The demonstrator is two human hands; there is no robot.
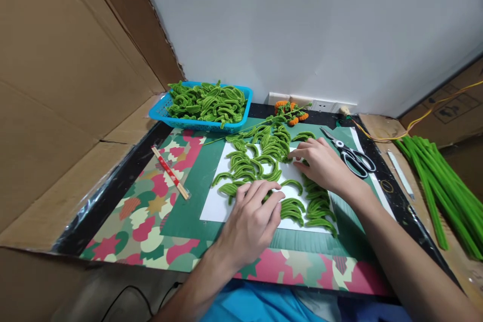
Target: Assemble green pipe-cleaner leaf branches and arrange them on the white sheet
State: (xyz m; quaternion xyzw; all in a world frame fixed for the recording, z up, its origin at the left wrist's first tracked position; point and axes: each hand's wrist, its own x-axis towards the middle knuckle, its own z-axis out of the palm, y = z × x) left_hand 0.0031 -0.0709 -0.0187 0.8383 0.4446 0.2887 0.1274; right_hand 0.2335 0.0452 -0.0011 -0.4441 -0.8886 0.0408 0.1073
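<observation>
Many short, curved green chenille stem pieces point(273, 143) lie in rows and clusters on a white sheet of paper point(213, 209). My left hand point(251, 214) rests low over the near left part of the paper, its fingers bent and spaced apart, with green pieces partly hidden beneath them. At the right side of the cluster, my right hand point(320, 161) has its thumb and index finger around the end of a green piece; the palm side is hidden. Between the hands lies a single curved piece point(292, 184). Closer to me, more pieces point(320, 211) lie in a stacked column.
A blue plastic basket point(247, 105) heaped with green pieces stands back left. Wrapped chopsticks point(170, 172) lie left; scissors point(350, 153), a white craft knife point(400, 173) and long green stems point(445, 191) lie right. Orange chenille flowers point(292, 110) rest near wall sockets point(322, 105).
</observation>
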